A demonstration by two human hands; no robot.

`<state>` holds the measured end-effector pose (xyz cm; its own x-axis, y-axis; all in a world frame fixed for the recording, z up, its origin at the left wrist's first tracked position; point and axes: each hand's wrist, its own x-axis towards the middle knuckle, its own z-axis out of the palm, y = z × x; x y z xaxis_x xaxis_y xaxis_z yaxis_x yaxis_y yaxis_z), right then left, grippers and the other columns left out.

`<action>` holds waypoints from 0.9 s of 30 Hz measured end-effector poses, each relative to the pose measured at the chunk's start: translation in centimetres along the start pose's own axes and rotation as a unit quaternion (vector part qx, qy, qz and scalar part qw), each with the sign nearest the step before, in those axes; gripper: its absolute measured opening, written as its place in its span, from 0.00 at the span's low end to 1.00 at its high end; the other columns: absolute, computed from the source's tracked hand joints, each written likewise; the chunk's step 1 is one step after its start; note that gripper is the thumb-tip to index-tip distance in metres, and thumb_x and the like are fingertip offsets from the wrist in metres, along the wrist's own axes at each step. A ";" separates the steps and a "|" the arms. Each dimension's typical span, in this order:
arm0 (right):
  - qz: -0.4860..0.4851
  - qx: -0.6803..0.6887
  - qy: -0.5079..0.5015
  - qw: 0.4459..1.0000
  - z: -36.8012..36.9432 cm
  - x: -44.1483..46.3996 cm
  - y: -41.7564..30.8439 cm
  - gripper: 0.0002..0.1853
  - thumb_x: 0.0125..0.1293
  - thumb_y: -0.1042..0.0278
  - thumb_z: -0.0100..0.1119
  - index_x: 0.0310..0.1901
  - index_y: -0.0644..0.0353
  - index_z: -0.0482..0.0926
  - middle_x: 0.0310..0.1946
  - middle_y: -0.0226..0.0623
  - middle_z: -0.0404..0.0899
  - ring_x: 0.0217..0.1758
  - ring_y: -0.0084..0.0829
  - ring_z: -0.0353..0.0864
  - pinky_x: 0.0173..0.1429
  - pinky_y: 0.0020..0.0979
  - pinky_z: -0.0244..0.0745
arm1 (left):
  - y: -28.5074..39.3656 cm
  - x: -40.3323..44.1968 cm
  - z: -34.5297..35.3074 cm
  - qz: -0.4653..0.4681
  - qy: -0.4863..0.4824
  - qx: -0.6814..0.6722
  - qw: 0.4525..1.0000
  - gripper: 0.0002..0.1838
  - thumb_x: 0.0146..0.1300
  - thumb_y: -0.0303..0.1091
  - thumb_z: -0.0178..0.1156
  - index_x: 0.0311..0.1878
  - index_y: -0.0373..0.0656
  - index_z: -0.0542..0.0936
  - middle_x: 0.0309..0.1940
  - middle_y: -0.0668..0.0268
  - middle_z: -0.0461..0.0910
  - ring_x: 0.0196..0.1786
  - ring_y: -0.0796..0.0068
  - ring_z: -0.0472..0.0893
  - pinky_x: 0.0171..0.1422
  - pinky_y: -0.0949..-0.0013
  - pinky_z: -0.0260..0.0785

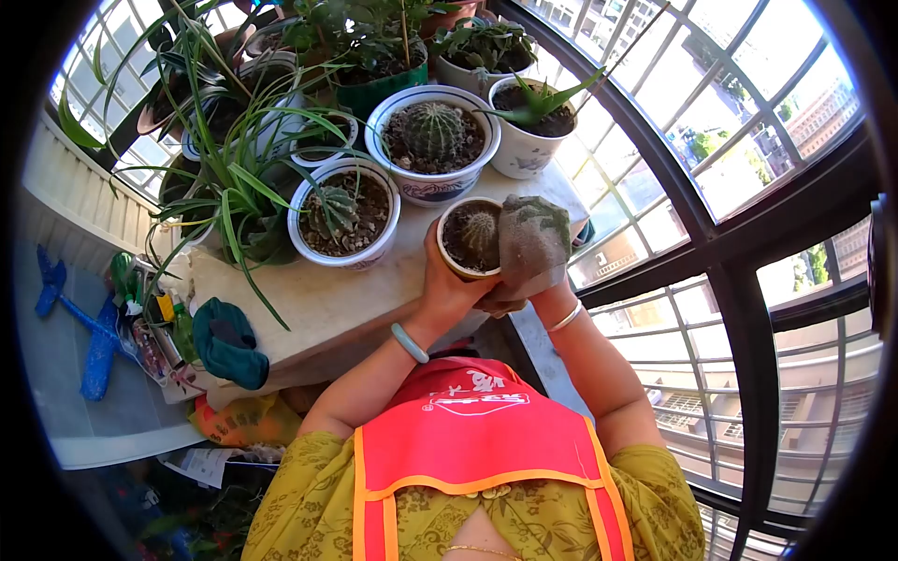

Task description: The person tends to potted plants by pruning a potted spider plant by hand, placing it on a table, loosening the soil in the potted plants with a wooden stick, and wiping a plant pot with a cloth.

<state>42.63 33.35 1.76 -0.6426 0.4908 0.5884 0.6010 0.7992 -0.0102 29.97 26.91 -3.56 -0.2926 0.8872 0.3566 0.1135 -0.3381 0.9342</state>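
My left hand is curled part-way closed around the small pot, holding it near the front edge of the table. My right hand is mostly hidden by a grey cloth, perhaps a glove, against the pot's other side; I cannot tell how open it is.

The pot could slip if my left hand's side grip loosens, and a fall past the edge could crack it. Tilting it could spill soil. Spines could prick fingers that stray over the rim, or snag the cloth. A sideways swing could knock the big pot.

The small pot holds soil and a round cactus. Beyond my left hand, the big pot, white with blue patterning, holds pebbly soil and a larger ribbed cactus. To that hand's left, a white pot holds gravelly soil and a clustered cactus. Beyond my right hand, another white pot holds dark soil and a pointed-leaf plant.
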 end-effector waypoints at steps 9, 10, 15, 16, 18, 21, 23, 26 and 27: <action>-0.009 -0.074 -0.025 0.997 3.5 -2.0 0.8 0.26 0.38 0.56 0.59 0.41 0.62 0.75 0.42 0.46 0.73 0.46 0.46 0.72 0.55 0.45 0.65 | -1.2 -1.1 1.1 -0.038 0.067 -0.078 0.994 0.53 0.39 0.24 0.73 0.65 0.41 0.47 0.59 0.55 0.61 0.63 0.63 0.63 0.67 0.63 0.57; -0.019 -0.059 -0.055 0.997 3.6 -1.1 1.5 0.27 0.39 0.55 0.59 0.42 0.62 0.75 0.41 0.46 0.73 0.46 0.46 0.72 0.55 0.43 0.65 | -1.0 -0.9 0.7 -0.034 0.072 -0.079 0.994 0.53 0.39 0.24 0.73 0.65 0.41 0.47 0.59 0.55 0.61 0.63 0.63 0.63 0.67 0.63 0.57; -0.135 0.049 -0.012 0.990 1.5 2.5 4.2 0.34 0.34 0.46 0.61 0.42 0.64 0.76 0.39 0.46 0.74 0.43 0.48 0.72 0.50 0.40 0.68 | -0.6 2.7 -2.8 -0.100 -0.136 -0.086 0.982 0.54 0.39 0.23 0.73 0.66 0.41 0.47 0.60 0.57 0.60 0.65 0.64 0.61 0.68 0.64 0.56; -0.142 0.068 -0.036 0.987 2.0 2.7 5.0 0.36 0.32 0.44 0.61 0.42 0.65 0.75 0.40 0.47 0.74 0.43 0.49 0.72 0.51 0.41 0.68 | -1.1 3.1 -2.6 -0.116 -0.145 -0.127 0.974 0.54 0.38 0.21 0.72 0.66 0.40 0.47 0.61 0.58 0.60 0.66 0.65 0.61 0.68 0.64 0.56; -0.181 0.146 -0.032 0.972 1.8 3.1 6.4 0.42 0.25 0.42 0.64 0.45 0.65 0.75 0.42 0.47 0.73 0.44 0.50 0.72 0.52 0.42 0.68 | -0.2 2.9 -1.6 -0.078 -0.118 -0.087 0.986 0.53 0.38 0.20 0.72 0.66 0.40 0.47 0.61 0.58 0.60 0.65 0.65 0.61 0.68 0.64 0.57; -0.151 0.100 0.021 0.983 2.4 2.1 5.7 0.45 0.21 0.41 0.65 0.45 0.64 0.75 0.41 0.47 0.73 0.44 0.50 0.72 0.52 0.43 0.67 | 0.2 2.1 -0.2 -0.036 -0.071 -0.067 0.995 0.53 0.38 0.20 0.72 0.65 0.40 0.48 0.60 0.58 0.60 0.65 0.65 0.62 0.68 0.64 0.57; -0.113 0.093 0.030 0.989 2.3 1.1 4.8 0.45 0.21 0.42 0.65 0.45 0.65 0.75 0.41 0.48 0.73 0.45 0.50 0.72 0.52 0.44 0.67 | -0.3 1.6 0.3 -0.036 -0.052 -0.086 0.994 0.53 0.38 0.20 0.73 0.65 0.40 0.48 0.60 0.58 0.60 0.64 0.66 0.62 0.68 0.64 0.58; 0.001 0.003 -0.080 0.997 0.8 1.2 1.4 0.43 0.24 0.44 0.64 0.45 0.65 0.74 0.41 0.48 0.73 0.45 0.49 0.73 0.53 0.45 0.67 | -1.0 1.2 0.6 -0.036 -0.035 -0.089 0.995 0.53 0.39 0.20 0.72 0.65 0.40 0.47 0.60 0.57 0.60 0.64 0.65 0.63 0.68 0.64 0.58; 0.086 -0.095 -0.181 0.975 0.3 0.9 0.3 0.41 0.26 0.44 0.63 0.45 0.65 0.74 0.42 0.49 0.73 0.45 0.49 0.73 0.53 0.45 0.67 | -1.0 1.0 0.8 -0.022 -0.016 -0.077 0.997 0.52 0.39 0.20 0.71 0.65 0.40 0.47 0.59 0.57 0.60 0.63 0.65 0.64 0.67 0.64 0.58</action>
<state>42.06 34.10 2.03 -0.6289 0.7302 0.2670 0.7703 0.6317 0.0868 30.37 28.36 -4.10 -0.2626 0.9111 0.3178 -0.0463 -0.3408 0.9390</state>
